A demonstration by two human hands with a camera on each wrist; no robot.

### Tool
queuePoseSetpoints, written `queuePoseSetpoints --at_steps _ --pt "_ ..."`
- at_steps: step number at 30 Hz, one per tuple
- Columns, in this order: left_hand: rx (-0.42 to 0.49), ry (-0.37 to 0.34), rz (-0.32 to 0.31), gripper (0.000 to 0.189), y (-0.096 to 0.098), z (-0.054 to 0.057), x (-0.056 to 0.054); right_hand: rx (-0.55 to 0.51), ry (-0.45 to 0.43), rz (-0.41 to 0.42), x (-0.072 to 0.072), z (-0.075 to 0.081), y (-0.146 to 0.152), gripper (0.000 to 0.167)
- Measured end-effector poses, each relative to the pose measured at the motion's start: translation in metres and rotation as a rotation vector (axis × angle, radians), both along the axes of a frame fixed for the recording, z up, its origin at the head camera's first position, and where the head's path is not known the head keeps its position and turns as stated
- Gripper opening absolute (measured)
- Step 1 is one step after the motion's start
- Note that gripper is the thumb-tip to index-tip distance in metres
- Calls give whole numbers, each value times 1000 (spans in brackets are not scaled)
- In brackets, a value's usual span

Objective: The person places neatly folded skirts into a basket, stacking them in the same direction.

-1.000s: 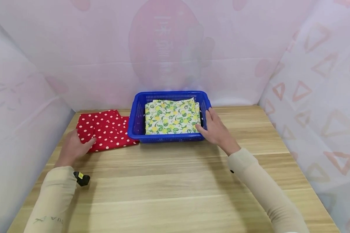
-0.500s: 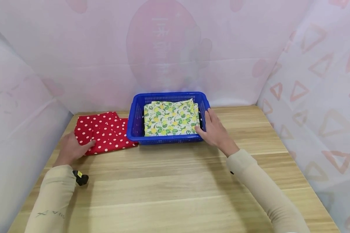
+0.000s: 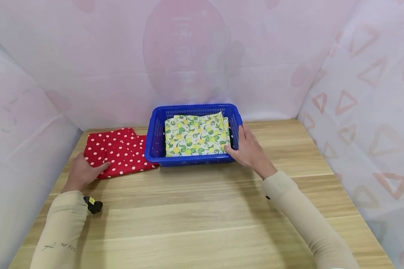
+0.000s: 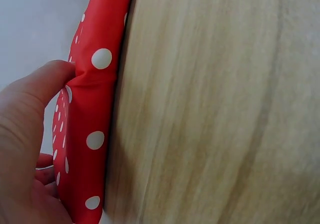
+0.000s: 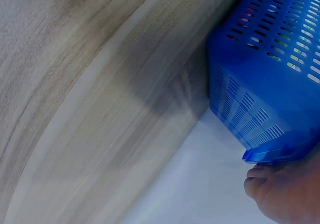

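Observation:
A folded red cloth (image 3: 121, 153) with white dots lies at the left of the table, its right end beside and partly behind the basket's left side. My left hand (image 3: 80, 171) grips its front left corner; in the left wrist view the thumb (image 4: 57, 76) dents the fabric while the fingers curl at the far side. A blue plastic basket (image 3: 195, 160) stands at the back middle. In it lies a folded white cloth (image 3: 196, 135) printed with lemons and green leaves, over a dark dotted fabric. My right hand (image 3: 250, 151) grips the basket's front right corner, thumb over the rim and fingers outside.
The light wooden table (image 3: 188, 216) runs up to a pink-and-white patterned backdrop (image 3: 114, 74). Similar fabric walls rise at left and right. A small black camera (image 3: 93, 205) sits at the left wrist.
The head view has shifted slightly. Both hands keep nearly the same places on the red cloth and the basket; the left hand was a little blurred a second ago.

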State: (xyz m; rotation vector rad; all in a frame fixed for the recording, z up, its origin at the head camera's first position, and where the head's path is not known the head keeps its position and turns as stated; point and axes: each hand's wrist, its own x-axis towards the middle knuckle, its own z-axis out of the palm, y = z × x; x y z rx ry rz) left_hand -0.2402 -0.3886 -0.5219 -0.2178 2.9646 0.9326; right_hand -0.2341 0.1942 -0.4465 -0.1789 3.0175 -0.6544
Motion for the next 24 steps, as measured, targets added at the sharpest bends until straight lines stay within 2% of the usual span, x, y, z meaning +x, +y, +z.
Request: queuePoseSetpoints --at_steps 5,9,15,19,24 --pt "26 -25 45 101 -1 -4 2 -6 -20 -5 1 -1 -1 111" --pt "28 -31 48 102 -2 -5 3 -17 -18 -7 0 -3 -2 111" --pt "33 -44 35 104 -1 -2 5 -20 -11 -9 0 -3 -1 111" --pt "26 -29 10 102 0 1 11 -28 -5 -13 0 -2 -1 111" --pt "6 -21 -16 103 0 2 25 -28 -15 -9 2 -3 -2 111"
